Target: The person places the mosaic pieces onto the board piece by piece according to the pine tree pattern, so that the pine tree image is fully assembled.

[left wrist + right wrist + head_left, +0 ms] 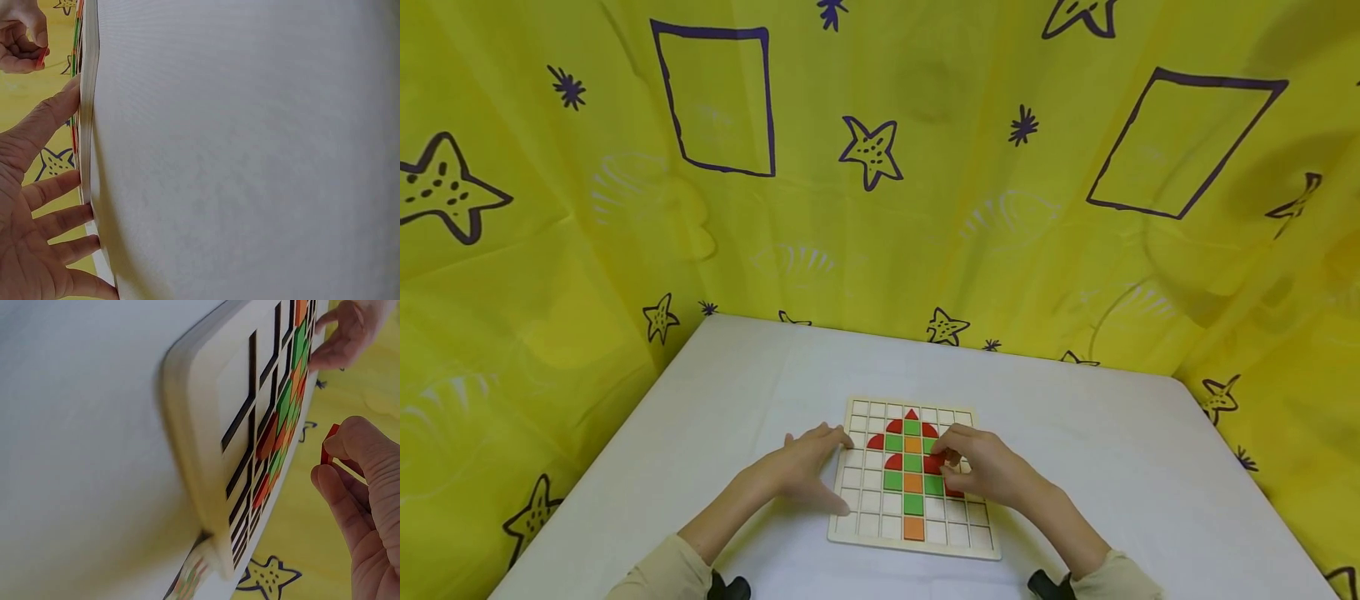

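A pale wooden grid board (917,547) lies on the white table. Green squares (912,504), orange squares (913,483), red rounded tiles (876,442) and a red triangle (912,414) fill some cells in a tree-like pattern. My left hand (805,471) is spread along the board's left side, its fingers and thumb touching the edge. Between thumb and fingertips, my right hand (992,468) pinches a red tile (329,445) over the board's right half. That hand covers several cells; the held tile's full outline is hidden.
White cloth (760,367) covers the table. Behind and beside it hangs a yellow curtain (925,225) printed with dark stars and frames. In the right wrist view, a faintly striped strip (190,575) shows by the board's corner; I cannot tell what it is.
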A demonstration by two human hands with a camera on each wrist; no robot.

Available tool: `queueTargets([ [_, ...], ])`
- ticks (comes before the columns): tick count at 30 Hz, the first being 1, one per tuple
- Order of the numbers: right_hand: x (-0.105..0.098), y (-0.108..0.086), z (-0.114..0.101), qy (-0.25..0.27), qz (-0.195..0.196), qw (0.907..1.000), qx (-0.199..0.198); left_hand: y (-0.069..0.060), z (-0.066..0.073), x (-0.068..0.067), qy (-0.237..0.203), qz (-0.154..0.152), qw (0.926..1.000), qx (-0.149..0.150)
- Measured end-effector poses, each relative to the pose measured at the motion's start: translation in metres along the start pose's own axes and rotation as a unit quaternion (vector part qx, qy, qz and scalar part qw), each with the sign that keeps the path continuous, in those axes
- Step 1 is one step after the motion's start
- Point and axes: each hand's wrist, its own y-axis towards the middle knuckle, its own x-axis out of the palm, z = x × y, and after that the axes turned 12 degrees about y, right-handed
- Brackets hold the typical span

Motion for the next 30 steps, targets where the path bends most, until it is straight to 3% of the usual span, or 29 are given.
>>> queueTargets([
  [9, 0.017, 0.018, -0.012, 0.011, -0.013, 0.9982, -0.057, 0.002, 0.000, -0.001, -0.002, 0.001, 1.0000, 0.005],
  [20, 0.039, 0.041, -0.027, 0.021, -0.064, 0.9969, -0.041, 0.002, -0.003, 0.000, -0.003, 0.003, 0.9999, 0.014],
  [30, 0.051, 0.054, -0.030, 0.011, -0.088, 0.9958, -0.024, 0.002, -0.005, 0.000, 0.000, 0.009, 0.9995, 0.030],
])
